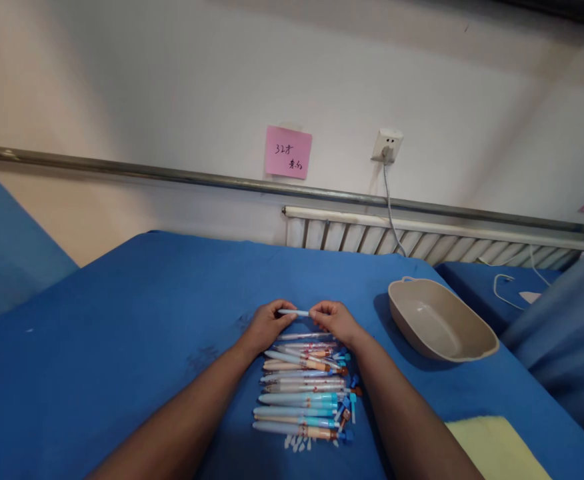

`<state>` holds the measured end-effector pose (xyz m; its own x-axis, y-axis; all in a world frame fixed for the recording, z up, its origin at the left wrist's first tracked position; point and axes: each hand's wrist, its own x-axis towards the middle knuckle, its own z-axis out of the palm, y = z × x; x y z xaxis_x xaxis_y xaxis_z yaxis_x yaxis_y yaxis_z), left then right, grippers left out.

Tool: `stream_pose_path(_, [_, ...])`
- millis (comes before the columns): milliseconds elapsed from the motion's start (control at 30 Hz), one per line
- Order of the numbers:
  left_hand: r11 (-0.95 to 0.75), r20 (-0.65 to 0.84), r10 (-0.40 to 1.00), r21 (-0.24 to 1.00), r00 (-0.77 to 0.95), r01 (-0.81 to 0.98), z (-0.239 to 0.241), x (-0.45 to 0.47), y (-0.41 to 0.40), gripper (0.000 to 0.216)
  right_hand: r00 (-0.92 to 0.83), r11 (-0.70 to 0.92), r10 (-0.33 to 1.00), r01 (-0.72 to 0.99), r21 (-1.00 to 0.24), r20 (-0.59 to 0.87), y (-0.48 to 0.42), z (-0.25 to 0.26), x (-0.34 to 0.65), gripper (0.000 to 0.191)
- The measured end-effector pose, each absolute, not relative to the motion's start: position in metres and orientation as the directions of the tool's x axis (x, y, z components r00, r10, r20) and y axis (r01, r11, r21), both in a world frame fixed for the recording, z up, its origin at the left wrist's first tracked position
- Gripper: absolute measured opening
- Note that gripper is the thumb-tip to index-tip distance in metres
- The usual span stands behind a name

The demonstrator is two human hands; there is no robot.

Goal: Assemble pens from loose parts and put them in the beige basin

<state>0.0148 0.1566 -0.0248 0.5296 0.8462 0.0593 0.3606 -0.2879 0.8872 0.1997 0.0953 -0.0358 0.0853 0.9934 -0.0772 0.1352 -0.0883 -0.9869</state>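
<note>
My left hand [267, 325] and my right hand [336, 320] meet over the blue table [122, 320], both pinched on the ends of a thin white pen part [295, 312] held level between them. Just below my hands lies a row of several pens [302, 387] side by side, pale, blue and orange, with small blue caps [348, 403] scattered at their right ends. A few short white bits [297, 443] lie at the near end of the row.
An empty beige oval dish [439, 320] sits to the right of my hands. A yellow cloth [497, 447] lies at the near right. Behind the table are a radiator [422, 240], a wall socket with a cable [387, 147] and a pink note [288, 152].
</note>
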Motion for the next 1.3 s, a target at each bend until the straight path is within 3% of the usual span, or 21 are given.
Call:
stream_pose_path(167, [-0.359,0.088,0.837,0.833,0.541,0.421,-0.022,0.018,0.159,0.039,0.116,-0.059,0.992,0.140,-0.988,-0.043,0.097,-0.041,0.201,0.026])
stream_pose_path(333, [-0.338,0.172,0.861,0.896,0.479,0.286,-0.027,0.020,0.161,0.043,0.142,-0.030,0.990,0.153,-0.988,-0.008,0.099,-0.045,0.202,0.024])
stream_pose_path(400, [-0.317,0.141,0.860,0.901,0.491,0.295,-0.028,0.019,0.162,0.033,0.139,-0.012,0.990,0.158,-0.987,0.010,0.100,-0.046,0.201,0.022])
stream_pose_path(533, [-0.329,0.156,0.870,0.890,0.468,0.316,-0.027,0.016,0.162,0.035,0.151,0.017,0.987,0.187,-0.982,0.045,0.099,-0.047,0.202,0.020])
stream_pose_path(667, [-0.363,0.205,0.837,0.902,0.507,0.234,-0.029,0.014,0.163,0.046,0.126,0.024,0.991,0.196,-0.980,0.050,0.101,-0.050,0.203,0.018])
stream_pose_path(833, [-0.329,0.132,0.874,0.869,0.468,0.369,-0.031,0.013,0.166,0.039,0.119,0.057,0.989,0.223,-0.973,0.085,0.104,-0.054,0.204,0.017])
stream_pose_path(1000, [-0.390,0.224,0.831,0.887,0.509,0.246,-0.031,0.013,0.166,0.049,0.131,0.037,0.989,0.208,-0.977,0.065,0.103,-0.052,0.204,0.019])
stream_pose_path(1133, [-0.291,0.115,0.884,0.893,0.452,0.343,-0.029,0.012,0.168,0.042,0.138,0.027,0.989,0.180,-0.983,0.052,0.103,-0.052,0.204,0.018])
stream_pose_path(1300, [-0.392,0.191,0.842,0.859,0.504,0.330,-0.026,0.011,0.166,0.042,0.143,0.032,0.988,0.208,-0.978,0.062,0.106,-0.056,0.204,0.019])
